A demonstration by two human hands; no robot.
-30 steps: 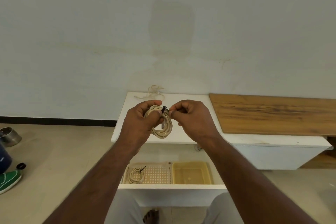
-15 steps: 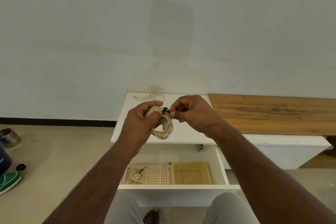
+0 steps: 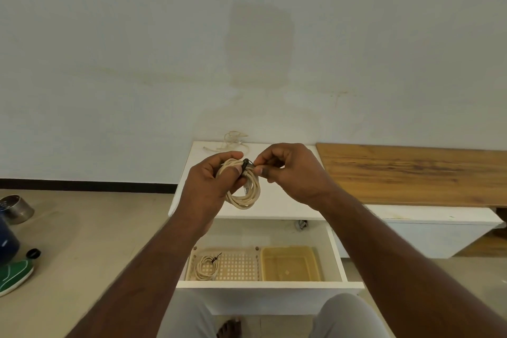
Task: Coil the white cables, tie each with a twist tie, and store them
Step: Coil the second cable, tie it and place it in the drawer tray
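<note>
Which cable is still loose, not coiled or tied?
The loose cable at the cabinet top's back edge. The held coil and the drawer basket coil both carry black ties.

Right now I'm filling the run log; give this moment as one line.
step: tying | left hand: grips coil | right hand: pinches tie | drawer: one tied coil | table: loose cable

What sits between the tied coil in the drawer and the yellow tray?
Head view: only bare lattice of the perforated basket lies between the tied coil and the yellow tray, in the open drawer.
</note>
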